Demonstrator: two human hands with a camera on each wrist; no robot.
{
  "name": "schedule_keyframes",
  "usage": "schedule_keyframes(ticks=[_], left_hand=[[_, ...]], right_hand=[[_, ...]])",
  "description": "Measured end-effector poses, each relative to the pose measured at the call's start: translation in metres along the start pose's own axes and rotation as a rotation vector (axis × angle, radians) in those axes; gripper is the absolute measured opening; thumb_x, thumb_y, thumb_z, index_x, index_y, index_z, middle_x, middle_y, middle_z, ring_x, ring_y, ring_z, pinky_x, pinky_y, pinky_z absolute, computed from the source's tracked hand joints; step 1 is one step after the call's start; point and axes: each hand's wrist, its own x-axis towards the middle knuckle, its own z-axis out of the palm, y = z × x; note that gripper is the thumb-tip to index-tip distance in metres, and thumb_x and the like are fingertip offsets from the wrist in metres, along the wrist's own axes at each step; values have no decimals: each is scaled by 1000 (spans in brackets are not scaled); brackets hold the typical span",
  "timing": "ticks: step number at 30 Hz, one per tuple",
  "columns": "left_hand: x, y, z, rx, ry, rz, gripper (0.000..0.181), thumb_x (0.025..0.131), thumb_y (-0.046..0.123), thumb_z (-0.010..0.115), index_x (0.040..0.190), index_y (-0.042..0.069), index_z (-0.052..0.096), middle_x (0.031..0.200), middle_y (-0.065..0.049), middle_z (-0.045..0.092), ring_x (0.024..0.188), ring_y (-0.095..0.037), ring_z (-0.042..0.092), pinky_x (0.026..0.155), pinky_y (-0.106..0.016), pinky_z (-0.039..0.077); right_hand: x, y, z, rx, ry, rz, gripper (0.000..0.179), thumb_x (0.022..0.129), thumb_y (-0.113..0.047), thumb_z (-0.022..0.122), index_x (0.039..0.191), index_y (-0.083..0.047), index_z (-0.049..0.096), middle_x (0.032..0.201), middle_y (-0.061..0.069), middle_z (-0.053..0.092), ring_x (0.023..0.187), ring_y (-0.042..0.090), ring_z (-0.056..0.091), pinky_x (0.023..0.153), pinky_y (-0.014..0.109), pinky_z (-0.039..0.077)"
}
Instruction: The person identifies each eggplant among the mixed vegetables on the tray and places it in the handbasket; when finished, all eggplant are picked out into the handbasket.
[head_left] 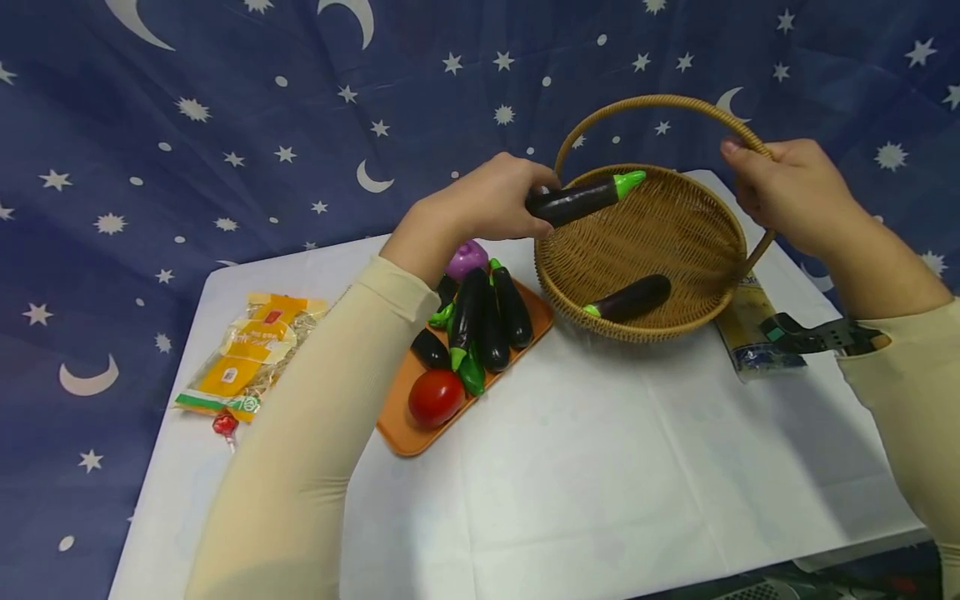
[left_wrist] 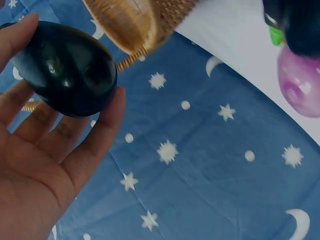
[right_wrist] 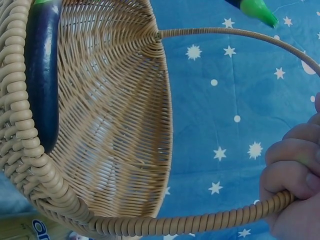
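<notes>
In the head view my left hand [head_left: 504, 198] pinches a dark eggplant [head_left: 577, 202] by its rounded end, above the left rim of a wicker basket [head_left: 675, 233]. Its green stem points right, over the basket. The left wrist view shows that eggplant [left_wrist: 70, 70] between thumb and fingers. My right hand [head_left: 797, 190] grips the basket's arched handle, its fingers wrapped round it in the right wrist view [right_wrist: 295, 170]. A second eggplant [head_left: 633, 298] lies inside the basket, near the front wall.
Left of the basket, an orange tray [head_left: 408, 437] bears several eggplants, a tomato [head_left: 437, 397], green peppers and a purple onion [head_left: 467, 260]. A yellow food bag [head_left: 247, 354] and a red lollipop [head_left: 225, 423] lie farther left. Another package [head_left: 753, 325] lies right of the basket.
</notes>
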Motion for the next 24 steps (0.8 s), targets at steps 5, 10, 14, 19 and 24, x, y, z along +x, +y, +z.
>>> schedule_keyframes(ticks=[5, 10, 14, 19, 24], left_hand=[[17, 15, 8, -4, -23, 34, 57, 93, 32, 73, 144, 16, 54, 127, -1, 65, 109, -11, 59, 96, -27, 46], [33, 28, 17, -3, -37, 72, 56, 93, 30, 72, 145, 17, 54, 127, 1, 64, 106, -9, 58, 93, -26, 46], [45, 37, 23, 6, -59, 75, 55, 94, 30, 71, 145, 17, 54, 127, 2, 62, 105, -8, 58, 92, -25, 46], [60, 44, 33, 44, -100, 67, 53, 95, 31, 70, 143, 15, 54, 127, 2, 61, 106, -8, 57, 92, -26, 46], [75, 52, 43, 114, -167, 34, 57, 95, 34, 71, 145, 14, 53, 134, 1, 59, 117, -12, 55, 96, -26, 45]], right_hand=[[0, 2, -1, 7, 4, 9, 67, 102, -50, 50, 63, 3, 49, 50, 3, 35, 44, 24, 29, 47, 43, 20], [-3, 4, 0, -16, 11, -11, 66, 104, -47, 48, 63, 4, 48, 49, 3, 34, 43, 23, 28, 47, 41, 21], [-3, 3, -1, -18, 15, -27, 66, 105, -45, 48, 61, 4, 46, 48, 3, 34, 43, 23, 28, 47, 40, 20], [-3, 2, -1, -17, 19, -28, 66, 105, -45, 48, 61, 4, 46, 48, 3, 34, 43, 23, 27, 46, 40, 20], [-1, 3, -1, -17, 20, -35, 65, 105, -45, 48, 62, 4, 47, 48, 4, 34, 43, 24, 28, 47, 40, 20]])
